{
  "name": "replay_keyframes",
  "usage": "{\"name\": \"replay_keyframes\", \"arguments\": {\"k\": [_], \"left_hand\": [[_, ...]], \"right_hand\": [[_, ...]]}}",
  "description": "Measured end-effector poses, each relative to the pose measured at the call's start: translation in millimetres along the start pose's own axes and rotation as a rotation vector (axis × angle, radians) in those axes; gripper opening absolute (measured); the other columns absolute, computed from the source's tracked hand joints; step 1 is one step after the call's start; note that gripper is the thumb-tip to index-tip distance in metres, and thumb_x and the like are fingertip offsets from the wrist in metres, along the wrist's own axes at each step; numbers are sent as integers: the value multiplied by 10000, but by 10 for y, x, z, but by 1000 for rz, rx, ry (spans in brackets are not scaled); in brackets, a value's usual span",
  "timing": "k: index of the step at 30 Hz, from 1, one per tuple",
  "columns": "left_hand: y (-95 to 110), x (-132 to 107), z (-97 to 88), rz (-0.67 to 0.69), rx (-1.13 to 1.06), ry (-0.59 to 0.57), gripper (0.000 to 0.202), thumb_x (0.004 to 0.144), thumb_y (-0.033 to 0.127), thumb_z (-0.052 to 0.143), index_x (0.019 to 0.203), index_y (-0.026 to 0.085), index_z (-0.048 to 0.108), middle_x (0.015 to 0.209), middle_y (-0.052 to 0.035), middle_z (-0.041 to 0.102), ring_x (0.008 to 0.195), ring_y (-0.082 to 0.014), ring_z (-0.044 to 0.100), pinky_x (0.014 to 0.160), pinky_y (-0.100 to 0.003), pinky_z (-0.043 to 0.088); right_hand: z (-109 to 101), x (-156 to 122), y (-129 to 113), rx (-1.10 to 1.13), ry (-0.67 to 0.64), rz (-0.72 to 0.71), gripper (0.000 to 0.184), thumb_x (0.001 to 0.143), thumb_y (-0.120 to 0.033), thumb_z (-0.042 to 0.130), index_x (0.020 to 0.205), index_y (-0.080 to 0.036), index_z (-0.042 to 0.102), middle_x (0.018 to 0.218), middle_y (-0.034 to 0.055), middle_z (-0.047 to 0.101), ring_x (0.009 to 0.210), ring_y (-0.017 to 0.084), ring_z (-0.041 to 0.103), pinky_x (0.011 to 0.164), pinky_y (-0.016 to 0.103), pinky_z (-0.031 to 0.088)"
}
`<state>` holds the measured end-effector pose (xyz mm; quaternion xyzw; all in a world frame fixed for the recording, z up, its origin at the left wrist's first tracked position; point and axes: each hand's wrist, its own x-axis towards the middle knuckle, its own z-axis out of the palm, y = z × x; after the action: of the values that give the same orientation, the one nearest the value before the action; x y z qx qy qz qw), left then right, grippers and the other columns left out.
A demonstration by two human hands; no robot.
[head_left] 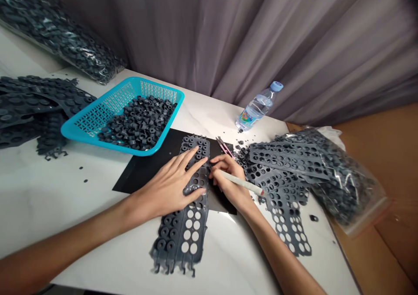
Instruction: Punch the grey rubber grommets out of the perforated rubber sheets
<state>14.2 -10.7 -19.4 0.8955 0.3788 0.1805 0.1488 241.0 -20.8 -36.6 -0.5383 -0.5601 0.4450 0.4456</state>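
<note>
A long grey rubber sheet (pixel 184 234) with rows of rings and punched holes lies on a black mat (pixel 143 168) in front of me. My left hand (pixel 171 184) lies flat on the sheet, fingers spread, pressing it down. My right hand (pixel 230 181) is closed around a thin pale stick-like tool (pixel 243 183), its tip at the sheet's right edge. Pink-handled snips (pixel 224 146) lie just beyond my right hand.
A turquoise basket (pixel 94 120) of loose grey rings stands at the back left. Emptied sheets (pixel 284 177) pile up on the right beside a plastic bag of parts (pixel 349 186). A water bottle (pixel 257 106) lies behind. More sheets (pixel 29 107) and another bag (pixel 55 29) are far left.
</note>
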Motion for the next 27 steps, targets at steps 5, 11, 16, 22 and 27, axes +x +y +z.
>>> {"name": "replay_keyframes", "arguments": {"k": [5, 11, 16, 22, 27], "left_hand": [[27, 132, -97, 19, -97, 21, 500, 1058, 502, 593, 1477, 231, 571, 1499, -144, 588, 1426, -350, 517, 1200, -565, 453], [-92, 323, -4, 29, -242, 60, 205, 1077, 220, 517, 1225, 215, 658, 1219, -79, 654, 1205, -258, 628, 1105, -459, 530], [-180, 344, 37, 19, -297, 58, 208, 980, 202, 637, 1182, 244, 663, 1160, -49, 650, 1160, -254, 645, 1065, -445, 554], [-208, 335, 14, 14, -260, 19, 290, 955, 298, 679, 1241, 264, 645, 1220, -70, 585, 1257, -294, 595, 1095, -479, 538], [-217, 349, -8, 12, -266, -41, 309, 961, 314, 678, 1260, 266, 615, 1254, -66, 577, 1275, -303, 557, 1121, -513, 502]], "right_hand": [[-2, -16, -17, 8, 21, 8, 249, 918, -284, 688, 1135, -230, 578, 749, -34, 665, 608, 140, 575, 553, 232, 445], [3, -26, -18, -26, 41, 18, 113, 957, -277, 639, 999, -238, 542, 654, -58, 612, 528, 118, 481, 503, 220, 360], [5, -18, -46, -5, -4, 4, 67, 931, -244, 626, 970, -229, 572, 683, -35, 663, 525, 124, 533, 509, 233, 412], [3, -11, -60, 4, -60, 24, 73, 896, -232, 627, 959, -225, 592, 671, -36, 670, 513, 124, 550, 497, 230, 427], [9, -3, -52, 7, -34, 12, 75, 890, -202, 605, 956, -228, 580, 683, -35, 676, 511, 120, 556, 486, 221, 426]]}}
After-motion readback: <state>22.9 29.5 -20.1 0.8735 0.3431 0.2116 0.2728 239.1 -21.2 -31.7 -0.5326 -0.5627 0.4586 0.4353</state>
